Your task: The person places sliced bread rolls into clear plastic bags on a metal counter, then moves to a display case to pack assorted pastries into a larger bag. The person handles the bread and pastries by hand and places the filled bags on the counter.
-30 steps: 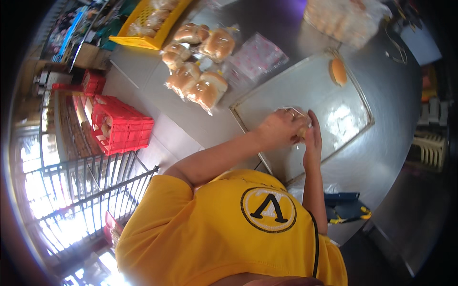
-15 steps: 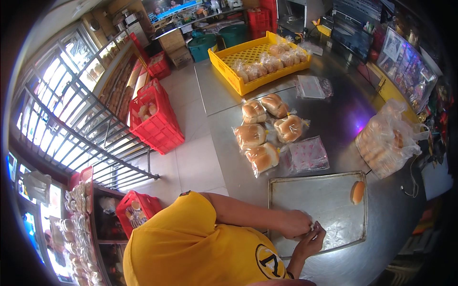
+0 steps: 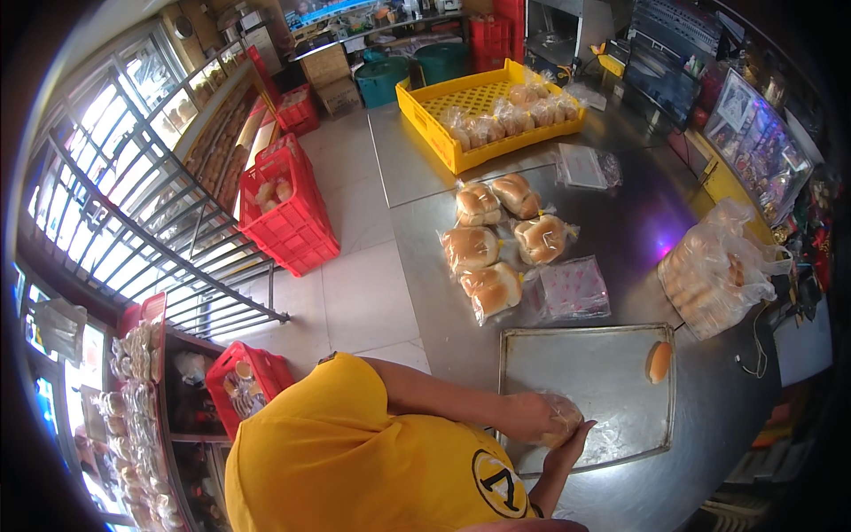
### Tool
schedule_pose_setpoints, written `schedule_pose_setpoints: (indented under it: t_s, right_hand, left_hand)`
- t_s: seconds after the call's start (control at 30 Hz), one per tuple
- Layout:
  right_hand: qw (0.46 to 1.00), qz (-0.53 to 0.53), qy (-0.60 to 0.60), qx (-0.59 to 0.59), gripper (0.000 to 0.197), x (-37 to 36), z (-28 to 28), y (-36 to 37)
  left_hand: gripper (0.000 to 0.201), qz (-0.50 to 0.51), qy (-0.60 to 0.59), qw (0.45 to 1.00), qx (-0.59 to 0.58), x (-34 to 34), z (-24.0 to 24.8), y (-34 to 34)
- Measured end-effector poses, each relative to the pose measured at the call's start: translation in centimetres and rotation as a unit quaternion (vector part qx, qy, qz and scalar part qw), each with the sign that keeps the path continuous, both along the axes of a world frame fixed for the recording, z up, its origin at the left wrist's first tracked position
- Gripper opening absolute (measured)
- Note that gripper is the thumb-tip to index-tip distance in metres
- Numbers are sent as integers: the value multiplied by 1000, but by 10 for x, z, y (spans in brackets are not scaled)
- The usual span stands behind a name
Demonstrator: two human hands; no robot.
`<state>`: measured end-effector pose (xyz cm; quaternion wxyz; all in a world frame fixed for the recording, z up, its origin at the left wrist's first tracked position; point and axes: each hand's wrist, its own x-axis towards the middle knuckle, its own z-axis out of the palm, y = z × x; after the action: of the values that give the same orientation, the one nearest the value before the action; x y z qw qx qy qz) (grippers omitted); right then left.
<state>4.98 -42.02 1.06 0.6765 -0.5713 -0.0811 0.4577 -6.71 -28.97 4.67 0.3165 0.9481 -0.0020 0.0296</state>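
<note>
Above the near left part of a metal baking tray (image 3: pixel 605 363), my left hand (image 3: pixel 525 418) is closed on a bagged bun (image 3: pixel 562 422). The clear plastic bulges past my fingers and blurs the bread inside. Just below it is my right hand (image 3: pixel 567 450), its fingers stretched out along the bag's lower edge; whether they touch it is hard to tell. A single long bun (image 3: pixel 659 363) lies at the tray's right side. Beyond the tray sit several bagged bread packs (image 3: pixel 492 291), and beside them a stack of printed plastic bags (image 3: pixel 574 288).
A yellow crate (image 3: pixel 456 162) holding bagged bread stands at the far end of the steel table (image 3: pixel 425 235). To the right, a large plastic bag of buns (image 3: pixel 700 282) rests near a cable. Red crates (image 3: pixel 297 232) stand on the floor at left, beside a metal railing (image 3: pixel 177 266).
My hands were together at a pinched bit of plastic; now the bagged bun shows beyond my left hand. My right hand has shifted slightly left and its fingers have straightened.
</note>
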Motion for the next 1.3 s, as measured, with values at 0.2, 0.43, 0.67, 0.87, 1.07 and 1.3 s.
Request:
schedule_pose_setpoints:
  t_s: [0.2,0.43,0.67,0.87,1.07,1.3]
  right_hand:
    - [999,-11,-40,-4,61,-5,-14,1]
    - [996,-53,-66,21,55,-3,17,28]
    - [901,-122,-406,-95,39,72,4,100]
    - [563,-72,-809,-155,41,250,-83,85]
    - [479,92,-757,-435,48,261,-41,107]
    - [476,176,-796,-329,45,187,-57,150]
  left_hand:
    - [45,-22,139,988,-63,9,12,13]
    - [60,-16,131,989,62,13,5,27]
    - [61,38,58,997,27,31,0,71]
    - [63,25,-189,982,-14,20,-27,60]
    - [47,108,-277,951,-89,-17,-74,-1]
    - [33,162,-148,975,17,-58,-45,41]
